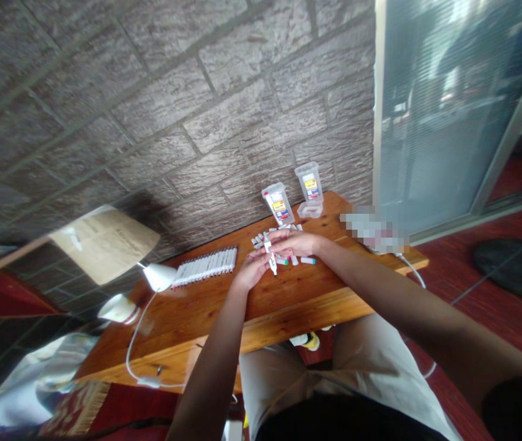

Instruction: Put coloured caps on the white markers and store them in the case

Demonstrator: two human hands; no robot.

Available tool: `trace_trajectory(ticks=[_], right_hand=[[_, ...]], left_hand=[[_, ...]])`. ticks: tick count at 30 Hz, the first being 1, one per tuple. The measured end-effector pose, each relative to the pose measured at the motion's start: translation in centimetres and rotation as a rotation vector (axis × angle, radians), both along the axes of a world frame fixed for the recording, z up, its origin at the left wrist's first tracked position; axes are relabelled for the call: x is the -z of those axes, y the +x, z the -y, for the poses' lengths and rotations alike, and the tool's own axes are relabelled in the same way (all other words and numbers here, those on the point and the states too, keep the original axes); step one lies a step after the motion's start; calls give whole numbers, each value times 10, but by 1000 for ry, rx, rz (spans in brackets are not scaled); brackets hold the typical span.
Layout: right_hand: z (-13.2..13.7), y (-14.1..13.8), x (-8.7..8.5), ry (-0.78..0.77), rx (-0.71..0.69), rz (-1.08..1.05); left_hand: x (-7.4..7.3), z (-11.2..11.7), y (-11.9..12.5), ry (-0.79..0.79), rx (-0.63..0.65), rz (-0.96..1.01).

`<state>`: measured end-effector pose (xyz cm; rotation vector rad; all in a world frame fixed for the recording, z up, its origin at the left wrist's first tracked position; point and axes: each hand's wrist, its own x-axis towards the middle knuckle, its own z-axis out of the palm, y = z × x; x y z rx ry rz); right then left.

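My left hand and my right hand meet over the middle of a wooden table. Both pinch one white marker, held upright between them. Several loose white markers with coloured caps lie on the table under and around my hands. To the left, a neat row of several white markers lies side by side. Two clear plastic marker boxes stand at the back against the wall.
A white desk lamp with a cable stands on the table's left part, a cardboard box behind it. A brick wall backs the table. A blurred object lies at the table's right end. My knees show below.
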<state>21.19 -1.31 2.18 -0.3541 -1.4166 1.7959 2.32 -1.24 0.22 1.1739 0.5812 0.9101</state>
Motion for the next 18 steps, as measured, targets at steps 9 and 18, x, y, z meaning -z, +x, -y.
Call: trace_trajectory(ticks=[9,18], right_hand=[[0,-2,0,-16,4,13],[0,0,-6,-171,272,-100]], left_hand=[[0,-1,1,16,17,12],[-4,1,4,-67,-61,-18]])
